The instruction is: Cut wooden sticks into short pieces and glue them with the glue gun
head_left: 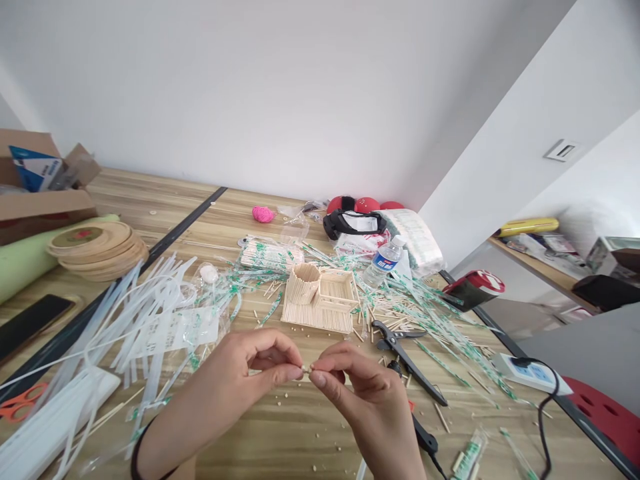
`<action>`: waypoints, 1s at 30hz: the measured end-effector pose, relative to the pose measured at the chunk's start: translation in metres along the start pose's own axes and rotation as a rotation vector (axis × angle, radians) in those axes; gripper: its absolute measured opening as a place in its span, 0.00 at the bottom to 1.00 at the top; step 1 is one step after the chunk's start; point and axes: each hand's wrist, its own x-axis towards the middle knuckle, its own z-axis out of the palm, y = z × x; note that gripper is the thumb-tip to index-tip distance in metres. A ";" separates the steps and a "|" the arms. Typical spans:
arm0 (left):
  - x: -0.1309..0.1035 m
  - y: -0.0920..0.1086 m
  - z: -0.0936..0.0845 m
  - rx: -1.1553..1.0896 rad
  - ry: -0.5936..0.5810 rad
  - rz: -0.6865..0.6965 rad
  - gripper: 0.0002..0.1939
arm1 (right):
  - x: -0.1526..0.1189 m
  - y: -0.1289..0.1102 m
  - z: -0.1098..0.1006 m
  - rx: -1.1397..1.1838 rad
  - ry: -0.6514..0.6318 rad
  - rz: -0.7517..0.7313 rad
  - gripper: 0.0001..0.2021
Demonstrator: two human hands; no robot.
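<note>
Near the front of the table, my left hand (265, 373) and my right hand (353, 380) meet fingertip to fingertip. Both pinch a tiny pale piece (306, 371), which looks like a short bit of wooden stick; the fingers cover most of it. Just beyond them sits a small model made of wooden sticks (320, 317). It has a flat base, a round cup-like part (303, 283) and a shallow square frame (339, 288). To the right of my right hand lies a pair of black-handled cutters (407, 353).
Loose sticks and green-printed wrappers (435, 333) spread over the right side. A water bottle (385, 262) stands behind them. Glue sticks (150, 313), orange scissors (23, 402), round wooden discs (97, 250) and a phone (35, 323) are at left. A power strip (533, 373) lies at right.
</note>
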 end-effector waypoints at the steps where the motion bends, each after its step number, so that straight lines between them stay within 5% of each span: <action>1: 0.000 0.000 0.000 0.007 0.002 0.004 0.03 | 0.000 0.000 0.000 -0.002 -0.002 0.000 0.01; 30: 0.006 0.005 0.007 -0.077 0.066 0.026 0.04 | -0.001 -0.006 0.006 0.104 0.143 0.043 0.02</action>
